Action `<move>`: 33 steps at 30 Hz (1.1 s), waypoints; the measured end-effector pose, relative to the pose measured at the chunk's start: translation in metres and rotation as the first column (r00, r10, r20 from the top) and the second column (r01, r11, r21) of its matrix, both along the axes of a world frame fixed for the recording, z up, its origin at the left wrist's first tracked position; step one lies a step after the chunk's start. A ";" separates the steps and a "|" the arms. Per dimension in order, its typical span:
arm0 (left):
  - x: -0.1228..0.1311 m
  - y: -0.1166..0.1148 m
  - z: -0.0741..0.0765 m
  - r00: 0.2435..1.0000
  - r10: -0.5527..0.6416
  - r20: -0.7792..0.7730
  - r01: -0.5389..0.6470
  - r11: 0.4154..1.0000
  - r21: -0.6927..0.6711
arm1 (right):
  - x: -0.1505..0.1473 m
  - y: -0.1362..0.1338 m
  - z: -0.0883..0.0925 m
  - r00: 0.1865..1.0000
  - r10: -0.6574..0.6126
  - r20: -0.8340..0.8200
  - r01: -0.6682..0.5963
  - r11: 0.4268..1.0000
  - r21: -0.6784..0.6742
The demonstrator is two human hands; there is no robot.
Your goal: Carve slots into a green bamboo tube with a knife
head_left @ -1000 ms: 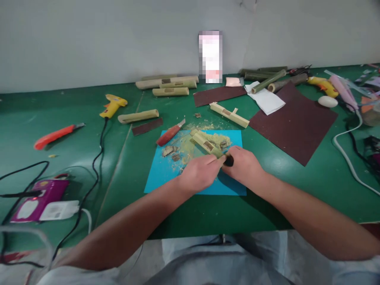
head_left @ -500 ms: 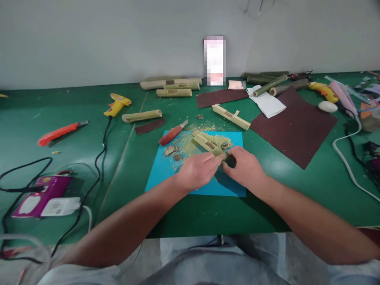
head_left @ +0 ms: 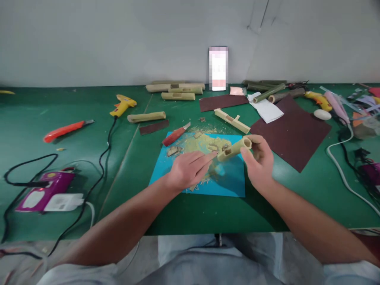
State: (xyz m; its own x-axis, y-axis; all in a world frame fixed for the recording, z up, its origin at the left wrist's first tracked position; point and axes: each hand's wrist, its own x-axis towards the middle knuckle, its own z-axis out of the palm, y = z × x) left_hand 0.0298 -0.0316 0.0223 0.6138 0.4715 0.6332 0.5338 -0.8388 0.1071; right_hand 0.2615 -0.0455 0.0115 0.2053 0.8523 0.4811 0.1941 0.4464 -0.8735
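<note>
A short bamboo tube (head_left: 234,149) with a cut window is held tilted above the blue sheet (head_left: 231,186), its open right end raised. My right hand (head_left: 259,160) is closed on that right end, thumb in front and fingers behind. At the lower left end is my left hand (head_left: 191,169), its fingers drawn together and tips by the tube. Whether they pinch anything is hidden. Pale dust (head_left: 202,143) and dark bamboo scraps (head_left: 174,151) lie on the sheet. A red-handled knife (head_left: 175,135) rests on its upper left corner.
Behind the sheet lie another cut bamboo piece (head_left: 231,120) and dark red sandpaper (head_left: 292,138). At left are a yellow glue gun (head_left: 122,106), an orange cutter (head_left: 65,132) and a purple power strip (head_left: 46,191) with cords. A phone (head_left: 219,69) leans on the wall.
The bamboo tube has been lifted and turned so its right end points up and right. My right hand moved right and up with it; my left hand shifted slightly left.
</note>
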 end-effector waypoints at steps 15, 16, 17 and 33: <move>0.000 -0.002 -0.007 0.943 0.078 0.324 0.000 0.972 -0.234 | -0.020 0.019 0.018 0.927 0.168 -0.336 -0.312 0.844 -0.437; 0.000 -0.002 -0.007 0.931 0.097 0.351 0.004 0.961 -0.276 | -0.022 0.021 0.018 0.930 0.179 -0.320 -0.316 0.834 -0.452; 0.000 -0.001 -0.007 0.917 0.121 0.381 0.009 0.947 -0.321 | -0.023 0.022 0.019 0.935 0.196 -0.296 -0.321 0.821 -0.472; 0.008 0.009 -0.022 0.737 0.477 0.479 0.086 0.637 -0.766 | -0.051 0.038 0.011 0.673 0.454 0.584 -0.089 0.833 -0.546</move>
State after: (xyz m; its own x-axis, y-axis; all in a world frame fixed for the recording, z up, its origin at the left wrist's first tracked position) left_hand 0.0381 -0.0230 0.0005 0.0682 0.9766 0.2040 0.2492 -0.2147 0.9444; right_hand 0.2107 -0.0073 0.0228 -0.2905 0.9552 -0.0562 0.7324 0.1842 -0.6555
